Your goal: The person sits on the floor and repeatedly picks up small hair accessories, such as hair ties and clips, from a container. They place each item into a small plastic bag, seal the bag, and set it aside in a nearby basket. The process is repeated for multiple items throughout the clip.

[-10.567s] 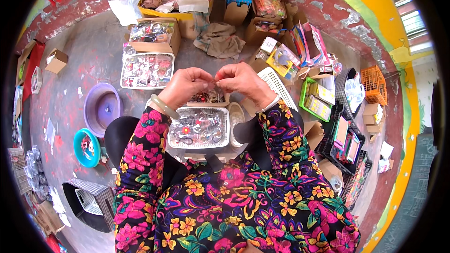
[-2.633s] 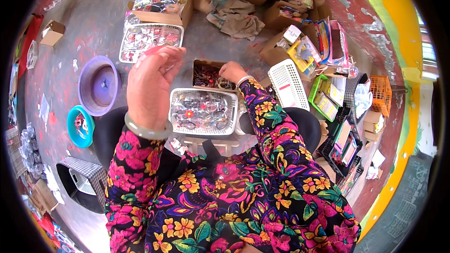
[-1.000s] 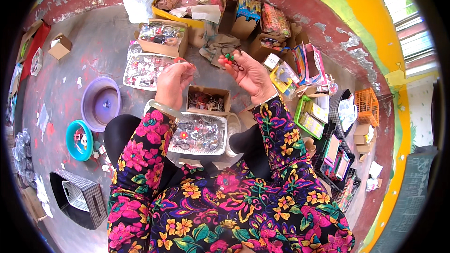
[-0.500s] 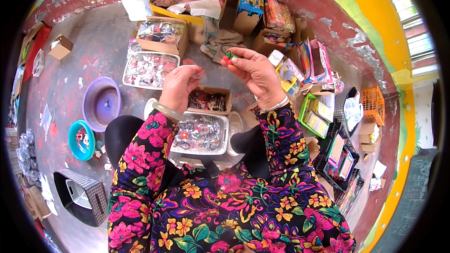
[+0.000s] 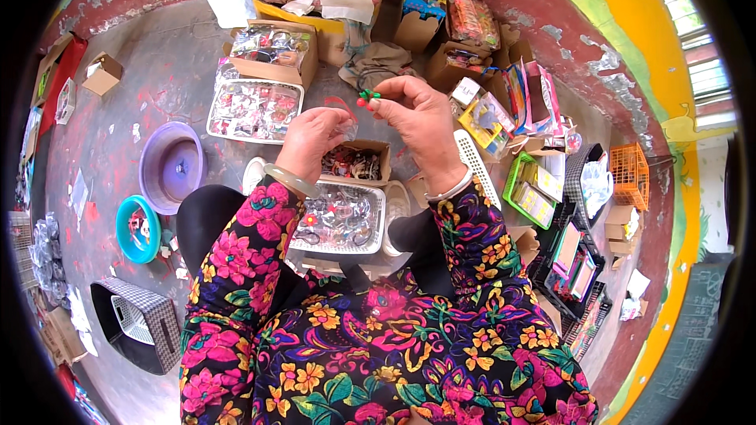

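My right hand pinches a small red and green trinket, shaped like a cherry, between thumb and fingertips. Beside it, my left hand is closed on a small clear plastic bag with a reddish upper edge. The trinket is close to the bag, and I cannot tell whether they touch. Below my hands is a cardboard box of dark small items. Nearer to me, between my legs, a white basket holds several clear-wrapped pieces.
Another white basket of wrapped items stands ahead on the left, by open cartons. Purple and teal basins sit at the left. Green and black crates and an orange basket line the right.
My right hand has moved left with the trinket, toward the bag. My left hand has shifted slightly right, and more of the bag shows. A white perforated basket now shows beside my right wrist.
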The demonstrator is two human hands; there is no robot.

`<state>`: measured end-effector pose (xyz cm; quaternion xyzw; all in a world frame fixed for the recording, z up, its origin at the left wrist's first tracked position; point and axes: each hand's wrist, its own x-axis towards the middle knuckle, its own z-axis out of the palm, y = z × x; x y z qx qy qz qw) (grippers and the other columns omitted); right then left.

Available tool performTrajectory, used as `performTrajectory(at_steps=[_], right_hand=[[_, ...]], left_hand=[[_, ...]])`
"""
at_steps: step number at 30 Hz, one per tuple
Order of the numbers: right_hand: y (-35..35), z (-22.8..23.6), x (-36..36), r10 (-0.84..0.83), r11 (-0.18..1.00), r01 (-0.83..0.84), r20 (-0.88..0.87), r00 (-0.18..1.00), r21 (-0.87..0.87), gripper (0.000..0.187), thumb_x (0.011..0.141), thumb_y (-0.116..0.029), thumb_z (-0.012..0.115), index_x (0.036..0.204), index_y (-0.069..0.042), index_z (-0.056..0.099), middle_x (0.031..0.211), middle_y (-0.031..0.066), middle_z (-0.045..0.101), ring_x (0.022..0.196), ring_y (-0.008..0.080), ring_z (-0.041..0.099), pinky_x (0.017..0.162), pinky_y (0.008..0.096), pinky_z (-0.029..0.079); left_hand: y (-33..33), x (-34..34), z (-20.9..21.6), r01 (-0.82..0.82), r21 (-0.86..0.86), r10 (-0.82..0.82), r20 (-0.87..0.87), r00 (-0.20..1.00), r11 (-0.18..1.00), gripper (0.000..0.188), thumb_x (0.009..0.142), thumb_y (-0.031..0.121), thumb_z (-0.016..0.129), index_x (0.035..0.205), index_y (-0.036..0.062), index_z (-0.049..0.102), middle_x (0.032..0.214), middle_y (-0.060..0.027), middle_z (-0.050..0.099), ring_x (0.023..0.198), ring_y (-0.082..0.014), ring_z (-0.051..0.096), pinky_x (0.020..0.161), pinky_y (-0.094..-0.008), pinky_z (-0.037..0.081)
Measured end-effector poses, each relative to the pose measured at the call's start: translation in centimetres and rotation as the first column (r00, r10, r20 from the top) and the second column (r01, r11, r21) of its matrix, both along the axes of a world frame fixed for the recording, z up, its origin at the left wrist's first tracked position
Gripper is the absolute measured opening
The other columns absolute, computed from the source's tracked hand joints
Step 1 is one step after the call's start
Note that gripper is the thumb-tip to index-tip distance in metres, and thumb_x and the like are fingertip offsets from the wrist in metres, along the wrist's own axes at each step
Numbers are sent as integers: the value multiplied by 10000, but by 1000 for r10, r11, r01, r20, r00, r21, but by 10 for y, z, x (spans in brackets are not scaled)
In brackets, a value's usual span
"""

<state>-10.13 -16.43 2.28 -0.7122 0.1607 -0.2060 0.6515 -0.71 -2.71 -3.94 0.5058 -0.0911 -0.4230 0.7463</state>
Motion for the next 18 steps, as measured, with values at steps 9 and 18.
performTrajectory(at_steps=[9,18], right_hand=[[14,-9,5,-15,712,93,118,993,-696,146,665,-110,651,808,-87,638,757,58,586,801,261,524,707,351,415],[1,-13,6,-67,535,177,167,984,-826,112,632,-86,657,743,-81,650,953,95,565,967,287,493,829,368,389]], left_hand=[[-1,-4,-12,48,-92,-49,-12,999,995,184,895,197,531,997,50,573,915,-8,598,837,-82,573,732,-233,483],[-5,-7,10,48,-104,-59,-109,992,993,167,887,126,519,1002,15,565,961,-69,616,864,-147,610,766,-270,509]])
